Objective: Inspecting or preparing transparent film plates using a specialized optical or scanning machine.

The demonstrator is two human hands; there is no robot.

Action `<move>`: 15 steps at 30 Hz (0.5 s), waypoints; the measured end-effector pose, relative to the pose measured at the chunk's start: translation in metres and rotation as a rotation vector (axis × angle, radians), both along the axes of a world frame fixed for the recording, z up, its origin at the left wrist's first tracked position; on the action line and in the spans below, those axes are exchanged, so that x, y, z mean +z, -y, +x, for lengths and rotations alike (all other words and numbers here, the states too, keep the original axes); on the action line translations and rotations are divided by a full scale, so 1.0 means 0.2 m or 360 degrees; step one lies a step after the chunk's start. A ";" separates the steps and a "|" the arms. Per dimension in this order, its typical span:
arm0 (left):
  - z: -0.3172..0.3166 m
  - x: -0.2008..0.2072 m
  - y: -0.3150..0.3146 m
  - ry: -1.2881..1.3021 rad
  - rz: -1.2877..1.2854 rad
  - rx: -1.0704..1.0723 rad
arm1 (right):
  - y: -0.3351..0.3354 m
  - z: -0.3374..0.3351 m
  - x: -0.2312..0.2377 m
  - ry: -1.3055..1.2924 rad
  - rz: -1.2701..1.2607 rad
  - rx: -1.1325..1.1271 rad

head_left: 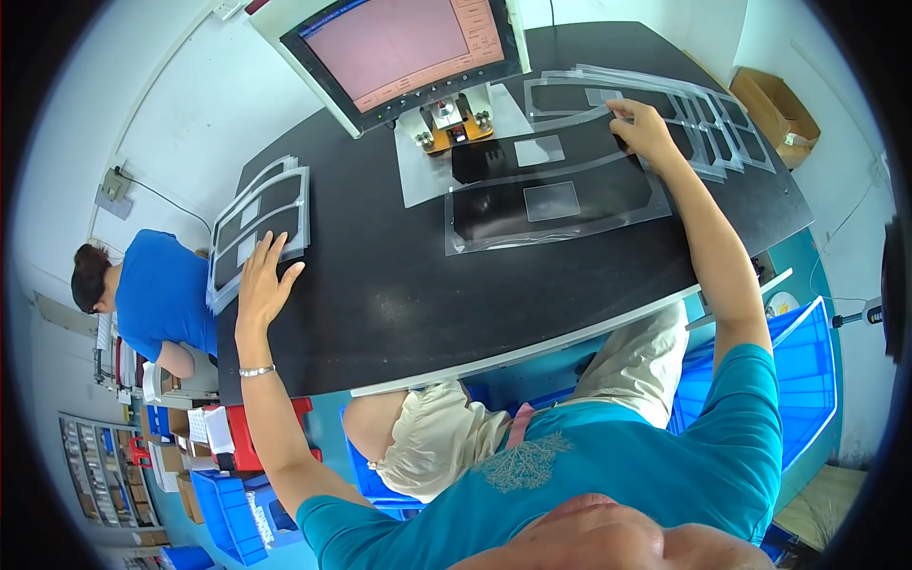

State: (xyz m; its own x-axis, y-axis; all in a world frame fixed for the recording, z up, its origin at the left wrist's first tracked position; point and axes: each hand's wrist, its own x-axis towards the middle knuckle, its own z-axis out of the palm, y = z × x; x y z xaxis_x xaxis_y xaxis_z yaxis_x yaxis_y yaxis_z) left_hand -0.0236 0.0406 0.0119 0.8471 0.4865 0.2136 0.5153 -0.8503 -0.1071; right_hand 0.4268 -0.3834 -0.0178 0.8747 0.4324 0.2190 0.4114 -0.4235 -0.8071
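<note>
A black film sheet in a clear plastic border (617, 195) lies on the dark table in front of the machine. It has two black panels, each with a small pale window. My right hand (648, 133) is closed at the sheet's far right corner, thumb and fingertips pinching its clear edge. At the left, my left hand (264, 290) rests with fingers stretched out over the near edge of a stack of similar film sheets (293, 220). Nothing is gripped in it. Another fanned-out stack of film sheets (717, 128) sits at the far right, beyond my right hand.
A machine with a monitor (389, 47) stands at the back, its lens unit (446, 119) above a white plate (418, 176). A cardboard box (774, 114) is past the table's right end. Blue bins (798, 380) stand below. A person in blue (166, 290) works at the left.
</note>
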 end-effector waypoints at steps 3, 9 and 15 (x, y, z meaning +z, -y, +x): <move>-0.02 0.00 -0.03 0.0114 0.0015 -0.0104 | 0.00 0.00 0.00 0.0007 -0.0001 -0.0024; -0.02 0.07 -0.03 0.0220 0.0061 -0.0217 | 0.00 0.00 -0.01 -0.0034 0.0056 0.0016; -0.01 0.09 -0.04 0.0270 0.0042 -0.0140 | 0.01 0.00 0.00 -0.0203 0.0164 0.0072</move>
